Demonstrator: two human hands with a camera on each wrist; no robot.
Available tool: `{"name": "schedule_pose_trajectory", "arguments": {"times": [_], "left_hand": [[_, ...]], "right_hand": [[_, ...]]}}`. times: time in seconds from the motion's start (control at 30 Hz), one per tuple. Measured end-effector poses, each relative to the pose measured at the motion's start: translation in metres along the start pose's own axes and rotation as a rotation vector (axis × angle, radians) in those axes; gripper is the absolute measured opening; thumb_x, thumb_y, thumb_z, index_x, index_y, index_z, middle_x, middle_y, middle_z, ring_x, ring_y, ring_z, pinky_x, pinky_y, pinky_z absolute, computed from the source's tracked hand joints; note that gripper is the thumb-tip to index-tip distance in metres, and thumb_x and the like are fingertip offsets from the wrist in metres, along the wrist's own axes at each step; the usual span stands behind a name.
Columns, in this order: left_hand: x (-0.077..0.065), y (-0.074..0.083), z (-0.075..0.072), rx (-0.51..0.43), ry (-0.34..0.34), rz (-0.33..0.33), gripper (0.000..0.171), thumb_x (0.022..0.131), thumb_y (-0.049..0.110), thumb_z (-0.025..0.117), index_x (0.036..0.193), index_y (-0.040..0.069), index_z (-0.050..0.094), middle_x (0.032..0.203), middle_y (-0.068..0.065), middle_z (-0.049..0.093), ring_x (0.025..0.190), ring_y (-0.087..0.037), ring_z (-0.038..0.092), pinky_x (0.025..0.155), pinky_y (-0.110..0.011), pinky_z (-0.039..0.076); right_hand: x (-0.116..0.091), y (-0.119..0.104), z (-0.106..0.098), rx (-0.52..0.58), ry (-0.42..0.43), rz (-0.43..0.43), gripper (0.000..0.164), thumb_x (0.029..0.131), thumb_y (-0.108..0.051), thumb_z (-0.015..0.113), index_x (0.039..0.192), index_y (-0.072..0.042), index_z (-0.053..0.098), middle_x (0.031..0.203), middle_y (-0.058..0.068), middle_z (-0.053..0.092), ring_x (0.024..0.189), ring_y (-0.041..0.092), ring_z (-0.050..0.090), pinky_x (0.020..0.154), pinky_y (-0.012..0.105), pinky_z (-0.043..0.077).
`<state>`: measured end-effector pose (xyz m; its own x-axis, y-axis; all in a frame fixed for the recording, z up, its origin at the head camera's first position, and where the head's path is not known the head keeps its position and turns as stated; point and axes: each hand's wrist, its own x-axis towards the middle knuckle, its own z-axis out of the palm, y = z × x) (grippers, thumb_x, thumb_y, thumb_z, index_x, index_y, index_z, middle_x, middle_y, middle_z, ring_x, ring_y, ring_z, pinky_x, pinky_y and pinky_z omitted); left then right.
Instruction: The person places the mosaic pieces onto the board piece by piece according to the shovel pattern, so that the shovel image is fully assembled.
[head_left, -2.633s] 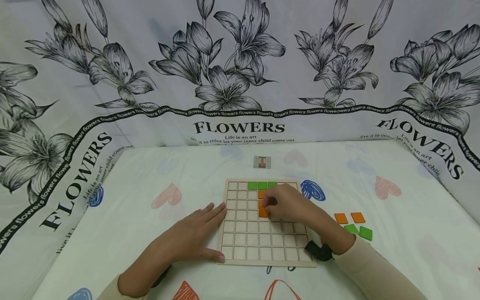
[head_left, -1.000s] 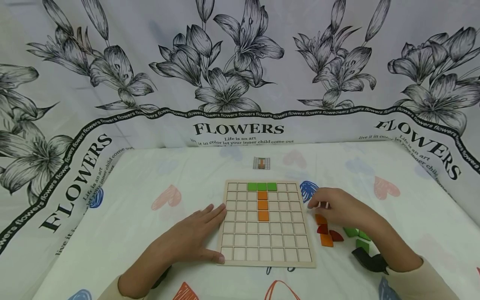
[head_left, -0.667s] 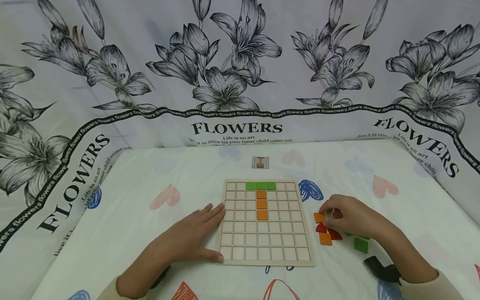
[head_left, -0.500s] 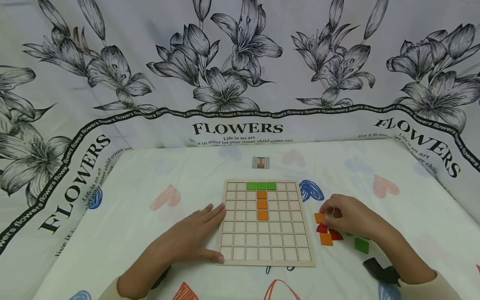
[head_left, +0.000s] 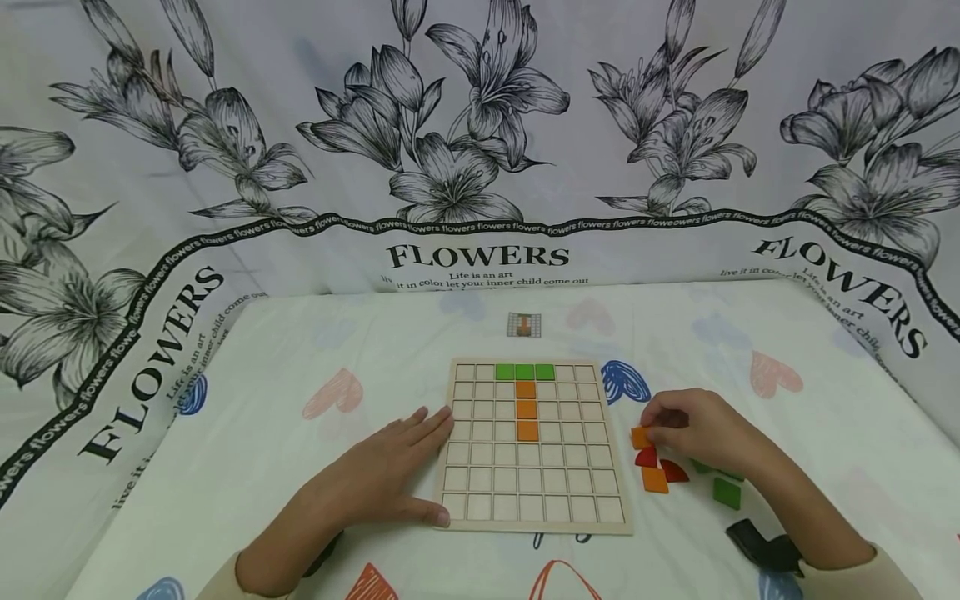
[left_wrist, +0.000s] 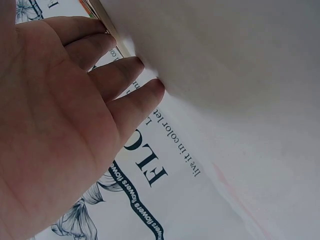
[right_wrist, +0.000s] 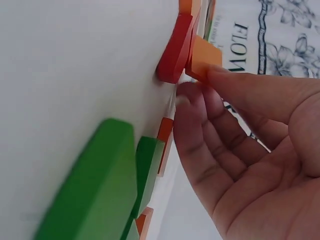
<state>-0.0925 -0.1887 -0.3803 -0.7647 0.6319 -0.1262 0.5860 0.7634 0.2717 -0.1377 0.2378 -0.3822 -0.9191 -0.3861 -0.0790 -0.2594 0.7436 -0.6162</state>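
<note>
Board: pale, wood-like, square-celled grid, lower centre of the head view; three green tiles cap an orange column.
Left hand: fingers straight and apart, touching the board's left edge.
Right hand: thumb and fingers pinch a flat orange tile, right of centre.
Red pieces: curved-sided, just below the pinch.
Right wrist view: shows chunky thickness where the head view gives mainly faces.
Left wrist view: shows the palm, hidden from the head camera.
</note>
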Motion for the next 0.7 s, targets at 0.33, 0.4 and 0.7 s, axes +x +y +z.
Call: {"name": "schedule_pose_trajectory", "arguments": {"times": [0.33, 0.4, 0.7], "left_hand": [[0.0001, -0.0001, 0.0000, -0.010, -0.006, -0.011, 0.113, 0.079, 0.080, 0.057, 0.158, 0.005, 0.029, 0.164, -0.007, 0.025, 0.148, -0.035, 0.026, 0.114, -0.054, 0.031], [0.0001, 0.0001, 0.0001, -0.007, -0.009, -0.018, 0.113, 0.079, 0.079, 0.059, 0.158, 0.005, 0.028, 0.164, -0.006, 0.024, 0.148, -0.034, 0.025, 0.115, -0.053, 0.031], [0.0005, 0.0004, 0.0007, 0.001, -0.007, -0.016, 0.112, 0.079, 0.079, 0.059, 0.158, 0.005, 0.029, 0.164, -0.006, 0.025, 0.148, -0.034, 0.025, 0.114, -0.054, 0.031]], "right_hand": [[-0.0005, 0.0000, -0.0048, 0.145, -0.034, 0.021, 0.004, 0.087, -0.009, 0.076, 0.090, -0.010, 0.075, 0.085, -0.002, 0.069, 0.075, 0.018, 0.062, 0.065, 0.027, 0.056], [-0.0007, 0.0006, -0.0043, 0.172, -0.048, 0.018, 0.004, 0.088, -0.008, 0.076, 0.092, -0.008, 0.075, 0.085, -0.001, 0.070, 0.073, 0.018, 0.063, 0.065, 0.027, 0.056], [-0.0007, 0.0025, 0.0012, 0.415, -0.219, 0.023, 0.005, 0.090, -0.005, 0.072, 0.094, -0.001, 0.072, 0.090, 0.010, 0.070, 0.073, 0.027, 0.068, 0.067, 0.035, 0.060]]}}
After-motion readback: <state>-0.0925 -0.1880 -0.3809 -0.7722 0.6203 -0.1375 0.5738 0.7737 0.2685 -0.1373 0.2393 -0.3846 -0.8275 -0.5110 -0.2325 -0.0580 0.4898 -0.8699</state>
